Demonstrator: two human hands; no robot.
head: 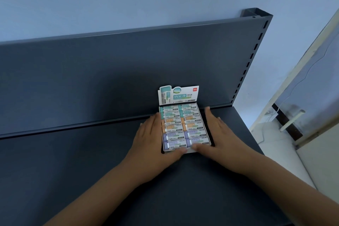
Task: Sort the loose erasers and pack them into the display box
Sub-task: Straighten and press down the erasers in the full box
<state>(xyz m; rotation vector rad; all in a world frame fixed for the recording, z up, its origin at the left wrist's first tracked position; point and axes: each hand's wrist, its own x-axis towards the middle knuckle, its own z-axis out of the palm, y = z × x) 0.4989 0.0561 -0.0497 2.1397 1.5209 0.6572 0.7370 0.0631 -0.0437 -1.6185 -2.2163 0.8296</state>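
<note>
Two bare grips on bare forearms are showing.
Left of the display box [190, 93], the left grip [152, 139] is showing long, slim fingers [154, 123] and is running bare into the left forearm [102, 189], which is broadening away from the box; right of the display box, the right grip [222, 137] is looking the same, joining a bare right forearm [286, 180]; both thumb tips [181, 150], just before the box, are appearing blurred.

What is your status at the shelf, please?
Left hand and right hand open, flat against display box sides. Erasers packed by colour: green, orange, purple. Nothing seen in the way.
</note>
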